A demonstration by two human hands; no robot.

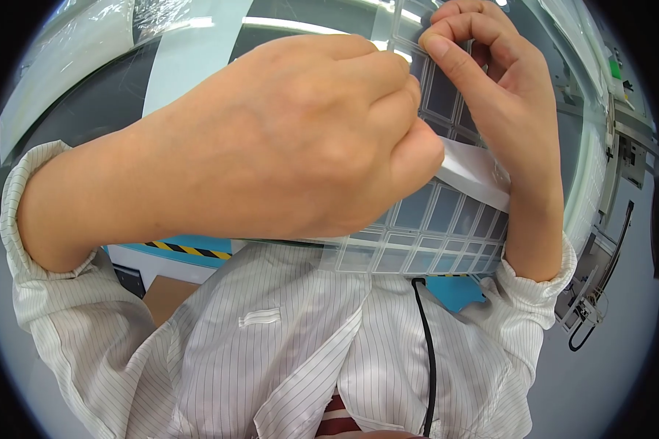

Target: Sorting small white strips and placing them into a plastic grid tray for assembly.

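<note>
My left hand (322,139) reaches across the middle with its fingers curled closed, and its back hides whatever the fingertips hold, if anything. Up and to the right, my right hand (501,69) is closed in a pinch, thumb against fingers; anything between the tips is too small to make out. Beneath both hands lies a clear plastic compartment box (441,208) with a grid of small rectangular cells. A white strip (476,172) crosses the box next to my right wrist. The left hand covers part of the box.
Clear plastic wrapping (157,18) and a whitish sheet (66,80) lie at the far left, beside a pale strip (194,55) on a dark surface. Yellow-and-black tape (187,250) runs along the near edge, above brown cardboard (168,298). Metal machine parts (589,289) stand at the right.
</note>
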